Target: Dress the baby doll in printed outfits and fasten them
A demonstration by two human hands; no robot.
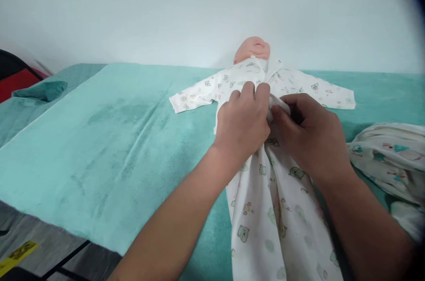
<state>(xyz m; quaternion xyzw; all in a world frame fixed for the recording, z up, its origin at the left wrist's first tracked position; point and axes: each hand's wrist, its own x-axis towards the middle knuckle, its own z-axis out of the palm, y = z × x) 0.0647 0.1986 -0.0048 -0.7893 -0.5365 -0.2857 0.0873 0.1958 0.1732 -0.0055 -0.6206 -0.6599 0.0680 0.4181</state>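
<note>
A baby doll point(254, 48) lies on its back, dressed in a white long-sleeved baby shirt point(239, 78) printed with small bears. Over its lower body, white baby trousers point(259, 210) with a similar print stretch towards me. My left hand point(245, 117) is closed on white cloth at the top of the trousers, with its fingertips hidden. Close beside it, my right hand point(307, 134) pinches a bunched edge of the same cloth between thumb and fingers. Both hands are at the doll's waist, and they cover where shirt and trousers meet.
A teal sheet point(116, 139) covers the surface beneath the doll. At the right lies a bunched white printed cloth point(392, 152). The white wall point(166, 15) stands just behind the doll's head. A red and black object point(15, 81) shows at the left edge.
</note>
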